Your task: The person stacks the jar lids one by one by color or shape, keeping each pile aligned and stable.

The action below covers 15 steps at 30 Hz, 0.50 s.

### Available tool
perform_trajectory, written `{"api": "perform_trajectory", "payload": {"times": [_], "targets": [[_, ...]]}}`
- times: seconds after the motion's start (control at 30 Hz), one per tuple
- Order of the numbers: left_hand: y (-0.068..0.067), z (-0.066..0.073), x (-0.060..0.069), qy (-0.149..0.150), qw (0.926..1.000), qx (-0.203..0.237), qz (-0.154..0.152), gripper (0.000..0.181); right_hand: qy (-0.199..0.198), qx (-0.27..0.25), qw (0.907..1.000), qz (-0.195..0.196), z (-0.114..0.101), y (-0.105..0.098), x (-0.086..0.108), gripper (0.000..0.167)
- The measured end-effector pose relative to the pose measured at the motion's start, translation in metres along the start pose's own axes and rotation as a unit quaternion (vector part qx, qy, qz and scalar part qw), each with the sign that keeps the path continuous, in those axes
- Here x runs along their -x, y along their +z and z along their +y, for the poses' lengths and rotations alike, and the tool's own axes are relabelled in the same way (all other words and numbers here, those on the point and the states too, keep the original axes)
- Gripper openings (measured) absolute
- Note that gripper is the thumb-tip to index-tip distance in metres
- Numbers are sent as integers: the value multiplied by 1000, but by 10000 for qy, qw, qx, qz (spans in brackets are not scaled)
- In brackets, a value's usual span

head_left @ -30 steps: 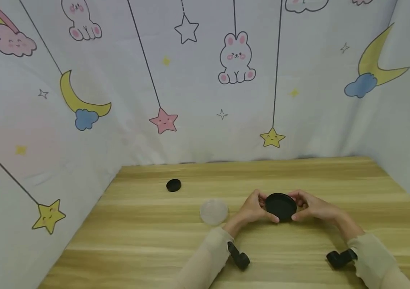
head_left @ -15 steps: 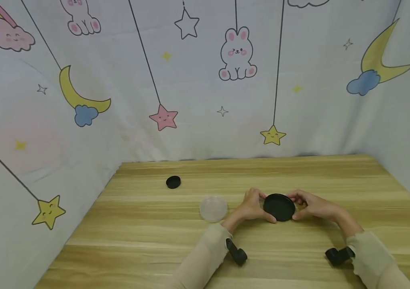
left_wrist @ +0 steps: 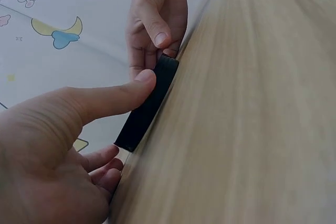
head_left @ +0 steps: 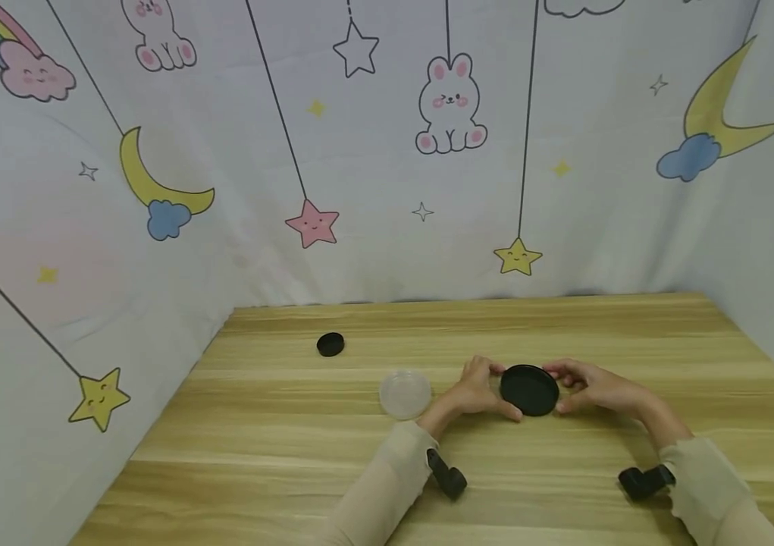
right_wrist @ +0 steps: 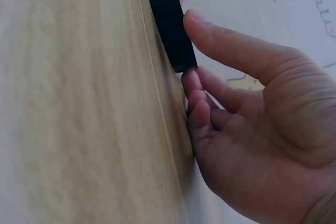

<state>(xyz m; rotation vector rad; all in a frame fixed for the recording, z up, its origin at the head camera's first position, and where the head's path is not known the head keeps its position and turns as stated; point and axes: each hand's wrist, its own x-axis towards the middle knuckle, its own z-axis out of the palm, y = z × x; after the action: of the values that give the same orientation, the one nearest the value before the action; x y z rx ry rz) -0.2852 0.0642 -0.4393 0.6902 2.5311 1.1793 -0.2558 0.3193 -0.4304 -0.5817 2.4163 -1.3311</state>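
Observation:
In the head view, a black round lid (head_left: 529, 390) with a raised rim lies at or very near the tabletop, its hollow side up. My left hand (head_left: 474, 390) holds its left edge, thumb at the near side of the rim and fingers farther back. On the opposite edge is my right hand (head_left: 601, 389), with thumb and fingertips at the rim. The left wrist view shows the lid (left_wrist: 152, 100) edge-on, with the thumb pressed to its side. From the right wrist, the thumb touches the rim of the lid (right_wrist: 170, 24), and a fingertip meets its lower end.
A clear round plastic piece (head_left: 405, 394) lies left of the left hand, close to that wrist. Farther back stands a small black round cap (head_left: 330, 344). The wooden table (head_left: 277, 470) ends at a printed cloth backdrop (head_left: 387, 265).
The black lid and left hand have shifted slightly left and nearer to me. The right thumb has moved a little outward along the rim. The head view has tilted slightly.

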Motion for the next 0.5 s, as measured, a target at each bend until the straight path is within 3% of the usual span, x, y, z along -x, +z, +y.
{"api": "perform_trajectory", "payload": {"times": [0.13, 0.3, 0.4, 0.5], "targets": [[-3, 1, 2, -71, 9982, 596, -37, 71, 136, -111, 9998, 130, 2, -1, 0, 73], [-7, 7, 1, -339, 9894, 1411, -86, 75, 320, -177, 9980, 512, 2, -4, 1, 68], [-16, 13, 3, -262, 9867, 1601, -84, 79, 404, -256, 9957, 791, -2, -7, 0, 66], [-34, 19, 7, -26, 9843, 1767, -12, 79, 316, -284, 9939, 1013, -12, -10, -5, 64]]}}
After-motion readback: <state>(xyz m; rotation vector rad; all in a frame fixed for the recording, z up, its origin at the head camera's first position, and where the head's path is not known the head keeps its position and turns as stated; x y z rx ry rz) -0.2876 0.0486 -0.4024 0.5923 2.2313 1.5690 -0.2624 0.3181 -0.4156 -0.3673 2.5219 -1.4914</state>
